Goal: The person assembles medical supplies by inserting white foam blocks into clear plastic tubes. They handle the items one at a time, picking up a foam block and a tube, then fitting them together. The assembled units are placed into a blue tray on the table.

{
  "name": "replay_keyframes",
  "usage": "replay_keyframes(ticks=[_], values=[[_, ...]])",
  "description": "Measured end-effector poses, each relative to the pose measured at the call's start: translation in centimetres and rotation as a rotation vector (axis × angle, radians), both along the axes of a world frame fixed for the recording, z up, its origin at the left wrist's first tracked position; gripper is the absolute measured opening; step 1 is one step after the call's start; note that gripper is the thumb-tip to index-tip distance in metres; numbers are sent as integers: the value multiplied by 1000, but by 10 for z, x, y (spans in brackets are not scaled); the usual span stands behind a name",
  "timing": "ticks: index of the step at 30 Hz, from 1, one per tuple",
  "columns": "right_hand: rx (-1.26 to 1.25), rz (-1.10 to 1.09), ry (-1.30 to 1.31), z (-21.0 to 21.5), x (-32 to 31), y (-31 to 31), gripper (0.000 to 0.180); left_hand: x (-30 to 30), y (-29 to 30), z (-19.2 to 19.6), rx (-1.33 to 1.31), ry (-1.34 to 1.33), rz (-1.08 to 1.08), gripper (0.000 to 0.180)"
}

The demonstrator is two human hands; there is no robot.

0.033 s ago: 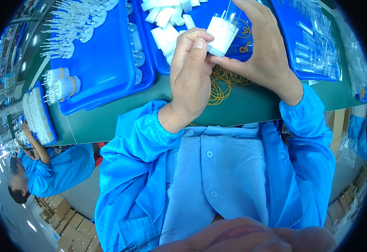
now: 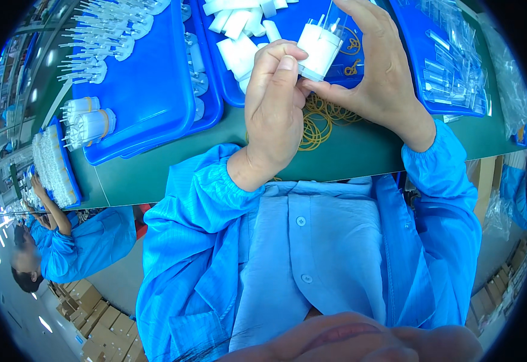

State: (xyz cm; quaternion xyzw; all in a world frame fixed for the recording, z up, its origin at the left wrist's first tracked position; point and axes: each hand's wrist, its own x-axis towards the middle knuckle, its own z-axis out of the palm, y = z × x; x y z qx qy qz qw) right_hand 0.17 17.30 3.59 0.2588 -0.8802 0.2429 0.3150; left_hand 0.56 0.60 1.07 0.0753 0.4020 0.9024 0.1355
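A short white roll (image 2: 319,49) is held upright, slightly tilted, with thin sticks standing out of its top and clear plastic around its lower edge. My left hand (image 2: 275,99) pinches its left side between thumb and fingers. On the right, my right hand (image 2: 381,75) curves around it in a wide C. Its thumb touches the roll's lower end, and the index finger reaches up to a thin clear stick at the top, by the picture's edge. Yellow rubber bands (image 2: 316,134) lie in a heap on the green table (image 2: 354,157) under both hands.
White foam-like pieces (image 2: 237,57) fill a blue tray behind my left hand. Another blue tray (image 2: 149,96) holds stick-tipped white parts and banded bundles (image 2: 92,128). Clear plastic strips (image 2: 450,78) lie in the right tray. A co-worker (image 2: 82,241) sits at the left, near cartons (image 2: 103,320).
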Motion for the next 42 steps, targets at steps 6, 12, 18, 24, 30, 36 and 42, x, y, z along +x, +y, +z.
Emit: replay_keyframes(ticks=[6, 12, 18, 24, 30, 36, 42], values=[[92, -75, 13, 7, 3, -2, 86, -3, -3, -9, -91, 23, -35, 16], [65, -58, 18, 8, 1, -4, 87, -4, -8, -11, -95, -2, -33, 22], [-65, 0, 43, -3, -3, 0, 88, -4, -7, -11, -76, -6, -39, 21], [-61, 20, 119, 0, -4, -3, 81, -4, -3, -9, -25, -5, -30, 21], [-55, 18, 109, 4, -1, -5, 60, -4, -6, -14, -11, 25, -79, 21], [-31, 38, 129, 4, 2, -6, 45, -4, -5, -13, 34, 22, -94, 20], [-62, 128, 15, 0, 5, -1, 52, -6, -7, -14, -95, 15, -18, 19]])
